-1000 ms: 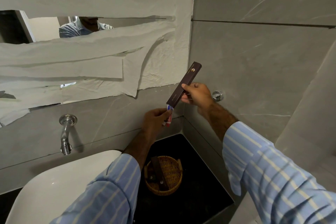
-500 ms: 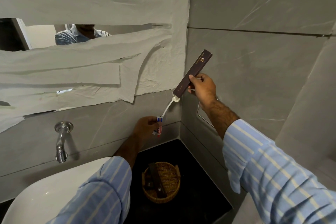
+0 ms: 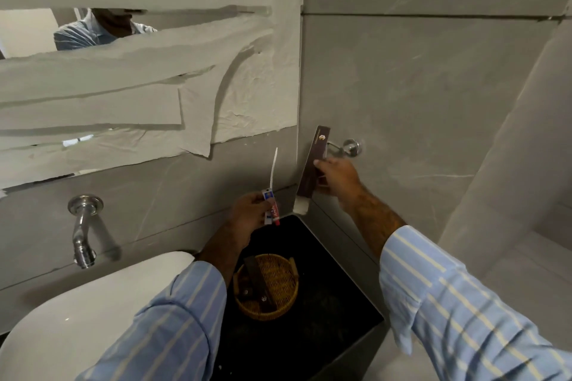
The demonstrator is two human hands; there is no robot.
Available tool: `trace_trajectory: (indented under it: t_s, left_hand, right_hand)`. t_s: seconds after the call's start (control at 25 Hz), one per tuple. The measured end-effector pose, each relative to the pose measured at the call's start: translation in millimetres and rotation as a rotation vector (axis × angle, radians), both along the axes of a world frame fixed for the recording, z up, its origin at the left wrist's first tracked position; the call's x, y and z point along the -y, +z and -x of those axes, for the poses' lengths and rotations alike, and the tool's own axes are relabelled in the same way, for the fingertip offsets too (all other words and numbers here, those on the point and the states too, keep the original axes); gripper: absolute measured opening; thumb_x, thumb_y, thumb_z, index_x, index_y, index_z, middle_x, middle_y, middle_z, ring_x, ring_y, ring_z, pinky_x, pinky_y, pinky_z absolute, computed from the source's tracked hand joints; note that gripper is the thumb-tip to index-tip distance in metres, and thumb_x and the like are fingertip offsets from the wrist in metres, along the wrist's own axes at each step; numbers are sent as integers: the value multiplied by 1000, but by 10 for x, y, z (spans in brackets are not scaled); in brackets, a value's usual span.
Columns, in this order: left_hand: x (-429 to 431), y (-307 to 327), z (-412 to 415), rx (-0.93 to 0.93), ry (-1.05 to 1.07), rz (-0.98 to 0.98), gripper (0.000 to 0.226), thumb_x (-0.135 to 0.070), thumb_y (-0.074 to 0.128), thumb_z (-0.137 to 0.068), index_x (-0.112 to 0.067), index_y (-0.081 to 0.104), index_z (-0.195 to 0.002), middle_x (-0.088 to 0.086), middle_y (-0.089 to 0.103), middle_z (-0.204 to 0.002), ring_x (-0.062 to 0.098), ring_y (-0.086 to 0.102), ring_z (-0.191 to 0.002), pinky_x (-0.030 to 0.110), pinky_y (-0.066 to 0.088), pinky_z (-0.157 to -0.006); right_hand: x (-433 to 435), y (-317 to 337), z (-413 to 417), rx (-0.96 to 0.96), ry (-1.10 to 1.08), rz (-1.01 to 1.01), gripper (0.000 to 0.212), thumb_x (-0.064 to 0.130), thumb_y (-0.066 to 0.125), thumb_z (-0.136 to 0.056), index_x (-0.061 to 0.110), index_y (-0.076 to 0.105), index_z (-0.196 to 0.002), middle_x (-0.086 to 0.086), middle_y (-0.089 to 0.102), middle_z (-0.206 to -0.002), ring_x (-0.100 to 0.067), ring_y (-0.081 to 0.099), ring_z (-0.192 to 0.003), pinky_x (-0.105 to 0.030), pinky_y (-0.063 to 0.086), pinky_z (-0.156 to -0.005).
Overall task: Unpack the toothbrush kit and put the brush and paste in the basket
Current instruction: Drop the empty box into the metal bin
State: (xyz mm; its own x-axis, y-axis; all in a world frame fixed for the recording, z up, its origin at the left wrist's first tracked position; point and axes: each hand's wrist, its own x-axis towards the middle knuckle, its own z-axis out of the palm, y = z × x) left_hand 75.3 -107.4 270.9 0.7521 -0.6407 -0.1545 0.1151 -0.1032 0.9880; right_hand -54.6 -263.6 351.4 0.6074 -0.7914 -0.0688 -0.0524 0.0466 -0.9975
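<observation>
Pinched in the left hand (image 3: 247, 210) are both contents of the kit: the small paste tube (image 3: 270, 209) and the white toothbrush (image 3: 273, 168), whose handle stands up above the knuckles. Half a second ago the brush was only partly drawn, its far end inside the dark sleeve (image 3: 312, 161); now it is fully clear, and the right hand (image 3: 335, 178), its grip closed on that sleeve, has swung it aside toward the wall corner. That settles the unpacking, by my reading. What remains is the drop: the wicker basket (image 3: 291, 288) sits on the black counter (image 3: 334, 312) below the left hand, already holding dark packets, so lowering and letting go should finish it.
</observation>
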Motion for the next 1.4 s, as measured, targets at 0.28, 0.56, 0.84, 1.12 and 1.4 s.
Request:
trace_trajectory:
  t_s: [0.28, 0.56, 0.84, 1.12, 1.4]
  left_hand:
    - [63, -846, 564, -164, -80, -284, 12, -11, 62, -94, -4, 69, -101, 18, 74, -101, 26, 71, -84, 42, 60, -81]
    - [139, -1628, 1343, -218, -229, -514, 20, -10, 58, -96, -1, 61, -114, 18, 69, -109, 25, 69, -87, 42, 59, -83]
    - [253, -2276, 2094, -150, -517, -764, 6, -8, 66, -89, -13, 64, -87, 21, 69, -104, 34, 70, -95, 54, 58, -88]
    - [445, -2698, 2614, -17, -781, -921, 25, -19, 65, -92, -8, 62, -114, 15, 67, -112, 30, 68, -103, 47, 58, -90]
    - [654, -2867, 2717, 27, -822, -970, 26, -18, 64, -92, -8, 59, -116, 16, 65, -119, 31, 66, -107, 46, 58, -90]
  right_hand:
    - [-181, -1162, 670, -210, -8, -258, 19, 12, 60, -96, 0, 68, -109, -17, 70, -92, -23, 69, -73, -33, 59, -59]
    - [-315, -2191, 1476, -402, -40, -406, 27, 19, 58, -98, 2, 64, -118, -18, 74, -107, -22, 72, -82, -31, 60, -62]
    - [-472, -2976, 2517, -509, -109, -520, 19, 24, 62, -95, 14, 69, -110, 0, 75, -88, -12, 74, -73, -22, 58, -54]
    - [-751, -3666, 3292, -503, -341, -765, 23, 24, 64, -94, 7, 68, -110, -11, 74, -96, -24, 73, -89, -31, 62, -65]
    - [-492, -4057, 3530, -490, -519, -910, 20, 18, 59, -96, -1, 65, -95, -16, 72, -79, -27, 71, -68, -32, 60, -60]
